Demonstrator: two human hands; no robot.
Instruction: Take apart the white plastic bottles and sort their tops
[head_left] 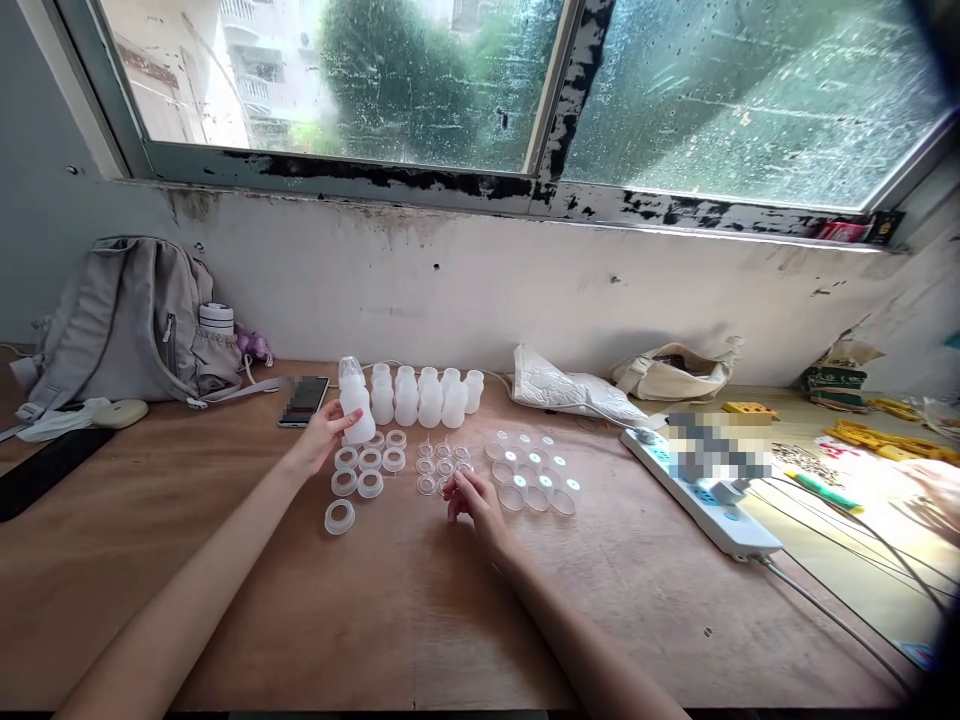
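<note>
My left hand (327, 434) is closed around a frosted white baby bottle (358, 408) that has a clear cap on top and leans slightly. Just in front of that bottle lie several translucent white screw rings (340, 517) in a loose group. My right hand (474, 503) has its fingers curled together at the near edge of a cluster of small clear silicone teats (425, 466); what its fingertips hold, if anything, is hidden. Beside it, to the right, rest several clear domed caps (538, 497) with pale round spots. Behind, several uncapped white bottles (430, 398) stand in rows.
A phone (304, 401) and a grey backpack (142, 320) are at the left. On the right lie a white padded pouch (574, 388), a cream bag (675, 370) and a power strip (697, 505) with cables. Another person's hand (934, 490) shows, blurred, at the far right.
</note>
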